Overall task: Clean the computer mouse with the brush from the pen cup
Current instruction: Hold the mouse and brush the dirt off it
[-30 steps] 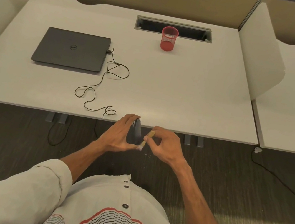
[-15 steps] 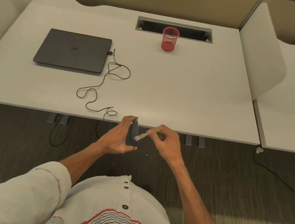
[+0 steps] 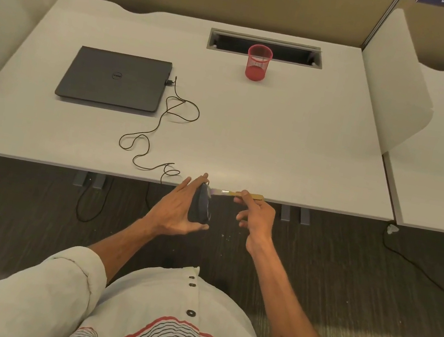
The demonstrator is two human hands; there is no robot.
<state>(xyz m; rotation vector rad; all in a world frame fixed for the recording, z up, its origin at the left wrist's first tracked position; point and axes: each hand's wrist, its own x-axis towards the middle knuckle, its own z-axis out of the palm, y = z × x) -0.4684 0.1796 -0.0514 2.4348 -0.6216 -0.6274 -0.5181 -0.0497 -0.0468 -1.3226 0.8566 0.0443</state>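
My left hand [image 3: 177, 209] grips the dark computer mouse [image 3: 201, 204] on its edge, just in front of the desk's near edge and above the floor. My right hand [image 3: 255, 218] pinches the small brush [image 3: 235, 193] by its yellow wooden handle. The brush lies nearly level, its pale bristles touching the top end of the mouse. The mouse's thin black cable [image 3: 159, 131] snakes over the desk to the laptop. The red mesh pen cup [image 3: 258, 62] stands at the back of the desk, with nothing visible sticking out of it.
A closed dark laptop [image 3: 114, 78] lies on the left of the white desk [image 3: 293, 139]. A cable slot [image 3: 266, 47] opens behind the cup. White divider panels [image 3: 391, 79] flank the desk. Cables trail on the dark carpet [image 3: 417, 277] below.
My right hand swung the brush from a steep tilt at the mouse's lower end up to a near-level pose at its top end. The left hand kept the mouse almost still.
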